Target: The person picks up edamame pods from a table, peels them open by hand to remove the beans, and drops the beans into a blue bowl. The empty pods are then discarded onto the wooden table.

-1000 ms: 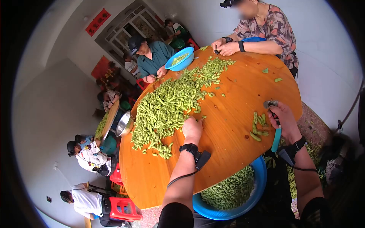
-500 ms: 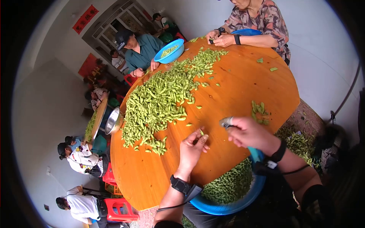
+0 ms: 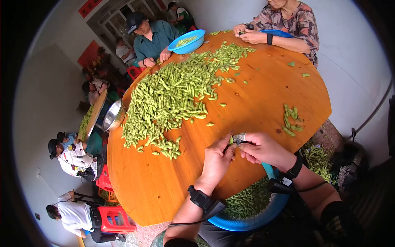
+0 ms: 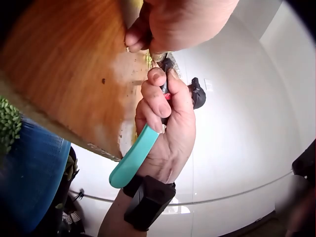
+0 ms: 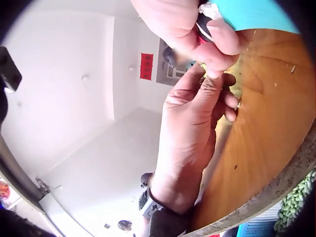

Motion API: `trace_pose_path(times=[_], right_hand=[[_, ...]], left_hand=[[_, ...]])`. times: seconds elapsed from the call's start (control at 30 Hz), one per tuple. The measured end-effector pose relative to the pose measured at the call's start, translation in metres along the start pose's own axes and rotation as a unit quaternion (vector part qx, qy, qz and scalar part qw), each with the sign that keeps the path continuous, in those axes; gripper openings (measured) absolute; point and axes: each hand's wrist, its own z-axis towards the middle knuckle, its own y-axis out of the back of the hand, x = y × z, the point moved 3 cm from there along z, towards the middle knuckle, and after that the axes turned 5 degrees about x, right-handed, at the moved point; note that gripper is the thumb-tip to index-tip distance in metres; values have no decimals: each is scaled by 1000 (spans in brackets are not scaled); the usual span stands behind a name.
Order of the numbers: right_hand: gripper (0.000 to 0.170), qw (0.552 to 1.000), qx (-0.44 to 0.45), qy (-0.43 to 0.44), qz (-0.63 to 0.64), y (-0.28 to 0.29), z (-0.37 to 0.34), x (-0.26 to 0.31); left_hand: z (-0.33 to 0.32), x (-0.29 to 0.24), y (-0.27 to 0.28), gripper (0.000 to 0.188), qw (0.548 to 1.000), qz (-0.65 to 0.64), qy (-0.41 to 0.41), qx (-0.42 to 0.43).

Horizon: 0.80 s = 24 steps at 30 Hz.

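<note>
My left hand [image 3: 218, 162] pinches a green bean pod [image 3: 231, 140] between thumb and fingers, just over the wooden table [image 3: 255, 103]. Meeting it at the fingertips, my right hand [image 3: 265, 150] grips a tool [image 4: 136, 160] with a turquoise handle, a black and red middle and a grey metal head at the pod. The fingers hide much of that head, so I cannot tell its kind. Past the hands spreads a big pile of green pods [image 3: 164, 99]; a few loose pods [image 3: 291, 119] lie to the right.
Below the near table edge, a blue basin [image 3: 247, 224] holds many small green pieces. Across the table sit two people, with a blue bowl [image 3: 187, 48] beside one of them. To the left are a steel bowl [image 3: 113, 117], a red stool [image 3: 115, 220] and other people.
The left hand has come back from the pile with a pod. From the table's right side, the right hand has brought the tool leftward until both hands meet.
</note>
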Motion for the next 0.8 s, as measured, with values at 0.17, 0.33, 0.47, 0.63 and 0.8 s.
trace_pose_path(times=[0.17,0.33,0.47,0.63,0.8], right_hand=[[12,1000,-6,-3,-8,-3,1,-1],[13,1000,-14,11,-14,-1,1,2],[14,999,-21,-13,42,4,3,-4],[13,997,33,18,70,9,4,-4],[14,999,11,-6,32,3,2,-3]], left_hand=[[-2,-2,3,41,996,83,-31,9],[-1,-4,0,41,998,51,-16,25],[0,-1,-2,40,998,-50,10,48],[4,6,-2,40,989,-134,15,60],[5,6,-4,40,993,-86,64,43]])
